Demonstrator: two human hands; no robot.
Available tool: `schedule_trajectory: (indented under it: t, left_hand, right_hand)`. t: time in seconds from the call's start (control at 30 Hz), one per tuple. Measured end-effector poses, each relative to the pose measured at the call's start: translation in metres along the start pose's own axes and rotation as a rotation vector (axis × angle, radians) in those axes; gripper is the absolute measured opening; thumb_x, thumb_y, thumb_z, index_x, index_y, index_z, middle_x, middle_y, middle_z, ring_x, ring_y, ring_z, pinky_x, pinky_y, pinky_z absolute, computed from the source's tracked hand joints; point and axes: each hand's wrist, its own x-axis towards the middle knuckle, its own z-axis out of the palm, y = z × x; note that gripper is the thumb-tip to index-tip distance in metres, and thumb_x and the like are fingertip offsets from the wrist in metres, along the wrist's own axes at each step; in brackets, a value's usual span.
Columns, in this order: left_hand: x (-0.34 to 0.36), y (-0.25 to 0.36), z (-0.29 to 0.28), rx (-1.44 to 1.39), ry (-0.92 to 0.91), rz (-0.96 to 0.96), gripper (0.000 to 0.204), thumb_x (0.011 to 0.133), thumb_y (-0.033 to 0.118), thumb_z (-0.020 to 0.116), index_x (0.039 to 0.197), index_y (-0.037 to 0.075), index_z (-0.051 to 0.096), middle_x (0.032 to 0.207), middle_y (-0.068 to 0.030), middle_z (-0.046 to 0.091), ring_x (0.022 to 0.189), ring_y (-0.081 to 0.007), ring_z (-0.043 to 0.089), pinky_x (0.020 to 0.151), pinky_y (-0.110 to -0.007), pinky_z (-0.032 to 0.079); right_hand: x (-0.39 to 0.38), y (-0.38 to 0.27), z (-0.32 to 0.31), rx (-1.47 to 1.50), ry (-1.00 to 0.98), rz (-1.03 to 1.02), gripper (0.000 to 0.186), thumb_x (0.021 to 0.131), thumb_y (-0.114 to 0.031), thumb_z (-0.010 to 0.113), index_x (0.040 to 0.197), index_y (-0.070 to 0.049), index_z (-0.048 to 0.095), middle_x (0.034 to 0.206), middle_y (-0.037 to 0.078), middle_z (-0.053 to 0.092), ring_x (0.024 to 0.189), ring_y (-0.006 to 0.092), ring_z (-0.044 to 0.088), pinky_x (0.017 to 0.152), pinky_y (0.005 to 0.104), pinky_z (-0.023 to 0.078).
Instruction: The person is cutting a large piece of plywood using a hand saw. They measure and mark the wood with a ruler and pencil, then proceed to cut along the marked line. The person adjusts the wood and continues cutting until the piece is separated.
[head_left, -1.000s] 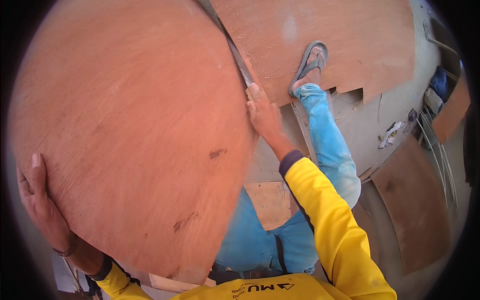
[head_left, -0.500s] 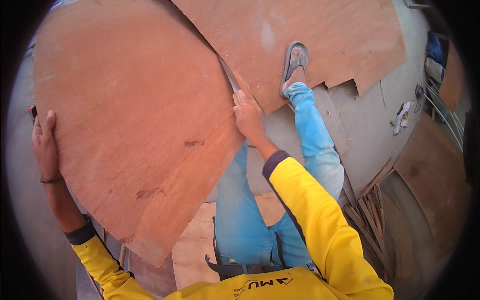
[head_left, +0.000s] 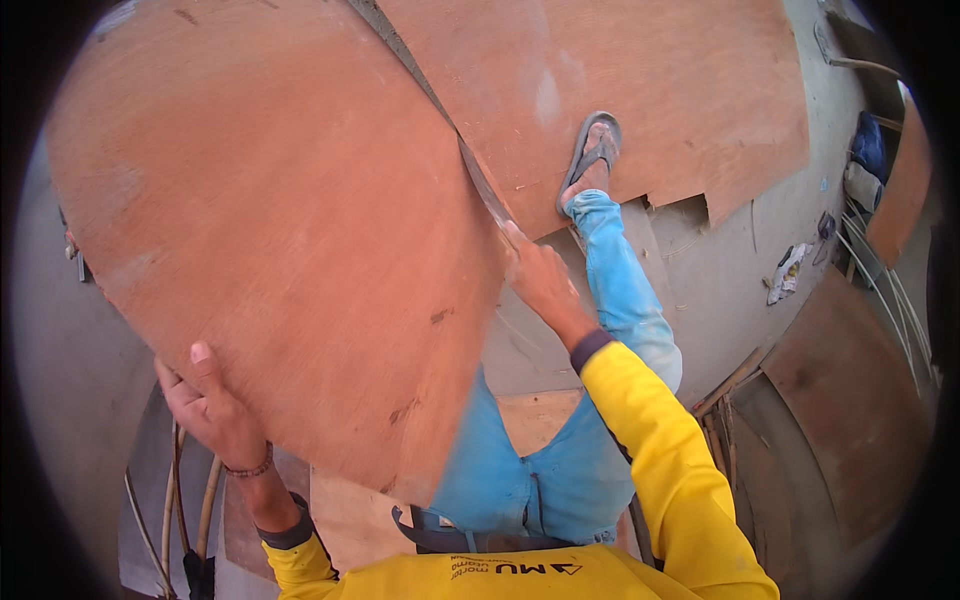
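In the head view, the right hand [head_left: 545, 280] has its fingers clamped on the near end of a tapering metal blade [head_left: 485, 185] (the handle is hidden in the grip). The blade lies beyond those fingers, along the seam between a large reddish-brown sheet [head_left: 280, 250] and a second sheet [head_left: 690, 90]. The left hand [head_left: 220, 410] is at the large sheet's lower-left edge, thumb on top; its other fingers are partly hidden, so whether they are closed cannot be told.

Grey floor [head_left: 720, 290] shows around the sheets. A foot in a grey flip-flop [head_left: 601, 154] stands on the second sheet, and the large sheet hides part of the blue trousers [head_left: 625, 270]. To the right lie a crumpled wrapper [head_left: 789, 273], a brown board [head_left: 850, 400] and pale rods [head_left: 895, 290].
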Motion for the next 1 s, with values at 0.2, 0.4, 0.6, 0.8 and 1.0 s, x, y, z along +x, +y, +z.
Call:
schedule_trajectory:
  t: [0.2, 0.4, 0.6, 0.8, 1.0]
  left_hand:
    - [-0.025, 0.010, -0.002, 0.059, 0.077, -0.066, 0.036, 0.101, 0.025, 0.052, 0.121, -0.005, 0.047, 0.114, -0.0149, 0.060, 0.101, -0.0182, 0.057, 0.089, -0.032, 0.045]
    - [-0.059, 0.010, -0.003, 0.193, 0.169, -0.048, 0.041, 0.100, 0.030, 0.054, 0.119, -0.006, 0.047, 0.108, -0.0157, 0.061, 0.098, -0.0177, 0.059, 0.083, -0.031, 0.047]
    - [-0.052, 0.007, -0.020, 0.178, 0.142, -0.052, 0.045, 0.100, 0.031, 0.054, 0.121, -0.009, 0.046, 0.112, -0.0162, 0.058, 0.097, -0.0176, 0.059, 0.084, -0.030, 0.047]
    - [-0.057, -0.004, -0.016, 0.156, 0.176, -0.087, 0.044, 0.101, 0.027, 0.053, 0.124, -0.009, 0.046, 0.113, -0.0156, 0.056, 0.103, -0.0177, 0.058, 0.085, -0.029, 0.046]
    - [-0.051, 0.008, -0.010, 0.276, 0.150, 0.007, 0.039, 0.101, 0.027, 0.053, 0.120, -0.007, 0.048, 0.106, -0.0141, 0.057, 0.097, -0.0173, 0.059, 0.083, -0.028, 0.046]
  right_hand:
    - [0.035, 0.004, 0.049, 0.117, 0.192, -0.022, 0.046, 0.092, -0.018, 0.055, 0.137, -0.009, 0.052, 0.100, 0.030, 0.066, 0.092, 0.0498, 0.063, 0.084, 0.0544, 0.050]
    - [0.090, 0.017, 0.019, 0.111, 0.256, -0.036, 0.047, 0.091, -0.019, 0.056, 0.136, -0.008, 0.054, 0.104, 0.029, 0.065, 0.097, 0.0480, 0.062, 0.087, 0.0504, 0.050]
    - [0.055, 0.057, 0.027, 0.204, 0.259, -0.251, 0.046, 0.091, -0.019, 0.055, 0.135, -0.007, 0.054, 0.100, 0.030, 0.065, 0.094, 0.0467, 0.062, 0.083, 0.0495, 0.050]
    - [-0.052, 0.011, -0.014, 0.086, 0.154, -0.053, 0.046, 0.091, -0.019, 0.054, 0.136, -0.007, 0.053, 0.091, 0.031, 0.064, 0.086, 0.0492, 0.061, 0.078, 0.0549, 0.048]
    - [0.052, 0.048, 0.042, 0.032, 0.194, 0.039, 0.045, 0.092, -0.019, 0.054, 0.136, -0.011, 0.054, 0.103, 0.030, 0.064, 0.094, 0.0485, 0.061, 0.082, 0.0532, 0.049]
